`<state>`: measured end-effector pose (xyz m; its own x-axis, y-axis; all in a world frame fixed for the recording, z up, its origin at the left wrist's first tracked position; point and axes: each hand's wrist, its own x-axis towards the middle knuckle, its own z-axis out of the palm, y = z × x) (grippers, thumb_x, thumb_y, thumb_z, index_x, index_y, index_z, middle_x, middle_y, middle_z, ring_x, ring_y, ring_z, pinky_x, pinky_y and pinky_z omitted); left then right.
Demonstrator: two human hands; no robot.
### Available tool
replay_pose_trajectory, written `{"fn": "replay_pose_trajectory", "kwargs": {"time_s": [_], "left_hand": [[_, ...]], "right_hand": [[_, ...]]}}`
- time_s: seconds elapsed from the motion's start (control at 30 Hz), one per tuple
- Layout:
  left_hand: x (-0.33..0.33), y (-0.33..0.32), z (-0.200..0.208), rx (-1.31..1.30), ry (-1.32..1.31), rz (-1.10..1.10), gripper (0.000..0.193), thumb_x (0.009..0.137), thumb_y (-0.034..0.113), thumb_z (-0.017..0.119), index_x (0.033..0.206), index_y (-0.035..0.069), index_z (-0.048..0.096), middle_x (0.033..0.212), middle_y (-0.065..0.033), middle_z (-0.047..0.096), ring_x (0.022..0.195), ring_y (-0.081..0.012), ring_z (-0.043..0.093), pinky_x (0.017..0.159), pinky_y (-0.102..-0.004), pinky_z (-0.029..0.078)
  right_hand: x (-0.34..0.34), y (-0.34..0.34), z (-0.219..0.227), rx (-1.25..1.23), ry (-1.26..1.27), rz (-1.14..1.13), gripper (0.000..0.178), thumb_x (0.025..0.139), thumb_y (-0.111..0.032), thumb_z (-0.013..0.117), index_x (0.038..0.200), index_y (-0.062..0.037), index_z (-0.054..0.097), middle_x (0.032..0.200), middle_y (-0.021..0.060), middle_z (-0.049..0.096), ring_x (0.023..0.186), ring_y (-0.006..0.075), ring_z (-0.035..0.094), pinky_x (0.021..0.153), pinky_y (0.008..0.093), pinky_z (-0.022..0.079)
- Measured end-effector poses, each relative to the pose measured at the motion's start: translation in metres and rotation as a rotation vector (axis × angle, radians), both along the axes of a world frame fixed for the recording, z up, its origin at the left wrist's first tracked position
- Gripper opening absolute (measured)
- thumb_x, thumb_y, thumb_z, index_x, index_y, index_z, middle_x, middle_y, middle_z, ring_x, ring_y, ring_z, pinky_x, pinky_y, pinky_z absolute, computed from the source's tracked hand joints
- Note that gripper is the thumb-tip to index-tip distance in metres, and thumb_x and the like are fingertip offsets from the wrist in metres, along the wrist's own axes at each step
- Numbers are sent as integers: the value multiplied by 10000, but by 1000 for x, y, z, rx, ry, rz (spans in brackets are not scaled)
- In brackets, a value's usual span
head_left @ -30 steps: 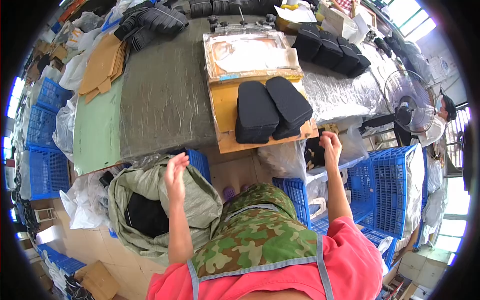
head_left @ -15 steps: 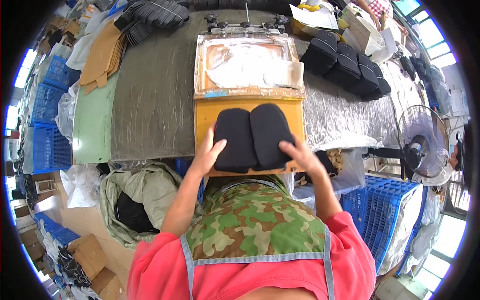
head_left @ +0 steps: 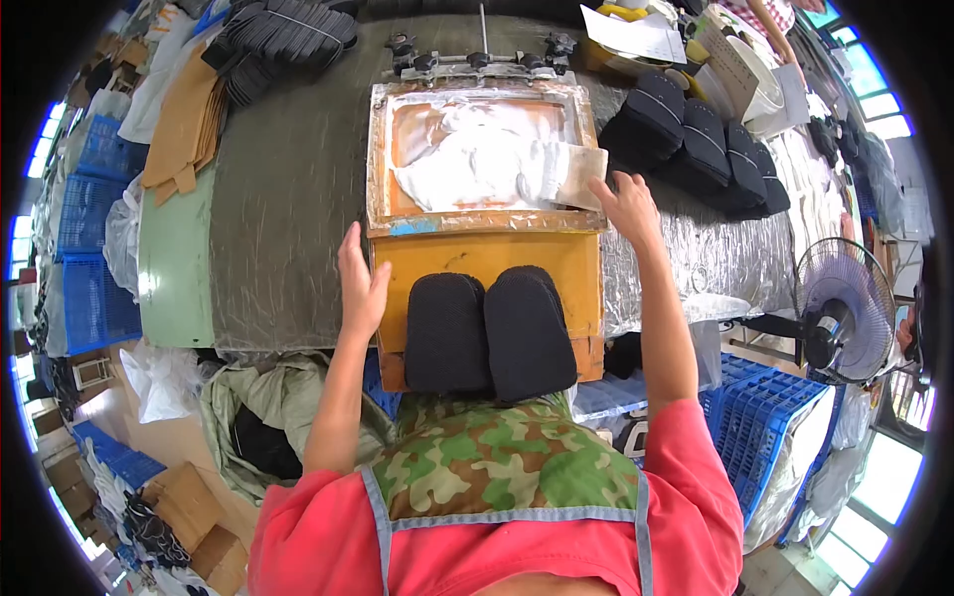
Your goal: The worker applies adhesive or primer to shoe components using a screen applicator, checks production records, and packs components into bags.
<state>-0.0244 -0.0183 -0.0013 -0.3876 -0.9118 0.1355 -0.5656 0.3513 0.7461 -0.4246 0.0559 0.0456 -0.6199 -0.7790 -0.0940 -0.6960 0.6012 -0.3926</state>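
Observation:
Two stacks of black rounded pads, a left stack (head_left: 445, 336) and a right stack (head_left: 530, 336), lie side by side at the near edge of a yellow board (head_left: 437, 260). Behind them is a wooden-framed printing screen (head_left: 487, 221) covered with white paste (head_left: 477, 159). A flat pale squeegee (head_left: 579, 177) rests in the paste at the frame's right side. My right hand (head_left: 630, 207) is at the squeegee's right end, thumb close to it and fingers apart; any contact is unclear. My left hand (head_left: 364, 282) is open and holds nothing, beside the board's left edge.
Tied bundles of black pads (head_left: 701, 139) stand at the right; more pads (head_left: 283, 40) lie far left near brown cardboard sheets (head_left: 187, 134). Metal clamps (head_left: 482, 62) sit behind the screen. A fan (head_left: 840, 308) and a blue crate (head_left: 760, 417) are at the right. Another person's arm (head_left: 775, 30) shows at far right.
Both hands have let go of the black pad stacks, which now sit nearer to me on the board. My right hand has moved forward to the squeegee, my left to the board's left side.

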Motion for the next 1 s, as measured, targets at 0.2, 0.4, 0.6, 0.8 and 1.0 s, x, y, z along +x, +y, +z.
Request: {"fn": "replay_pose_trajectory", "kwargs": {"time_s": [0.2, 0.4, 0.6, 0.8, 1.0], "left_hand": [[-27, 1, -24, 7, 159, 146, 692, 857, 10, 523, 1461, -2, 186, 1456, -212, 291, 1355, -356, 270, 1123, -435, 234], [-38, 3, -27, -61, 239, 225, 617, 907, 52, 489, 1456, -9, 214, 1436, -214, 311, 1335, -351, 311, 1108, -416, 259], [-48, 3, -25, -115, 310, 248, 614, 881, 18, 485, 1435, -29, 225, 1405, -258, 330, 1302, -402, 337, 1095, -443, 278], [-36, 2, -31, -109, 280, 296, 627, 866, -6, 481, 1438, -18, 226, 1412, -252, 324, 1302, -398, 344, 1100, -439, 286], [-49, 2, -24, -95, 349, 260, 651, 838, -21, 487, 1438, -11, 234, 1422, -245, 326, 1312, -390, 341, 1111, -434, 278]], "right_hand": [[37, -47, -3, -143, 134, 102, 523, 728, -374, 690, 1049, 15, 551, 1167, 228, 561, 1114, 360, 539, 913, 482, 423], [33, -107, 18, -244, 60, 312, 380, 774, -230, 610, 1106, -60, 533, 913, 218, 666, 874, 406, 633, 775, 500, 482], [39, -159, 17, -342, 330, 585, 233, 808, -148, 580, 1020, -54, 561, 900, 161, 659, 904, 334, 619, 854, 450, 417], [83, -97, 27, -226, 182, 810, 194, 791, -103, 627, 982, -72, 630, 900, 109, 649, 935, 264, 603, 949, 427, 370], [68, -179, 15, -433, 384, 676, 211, 801, -113, 593, 1004, -110, 653, 916, 79, 674, 922, 277, 610, 956, 428, 362]]}}
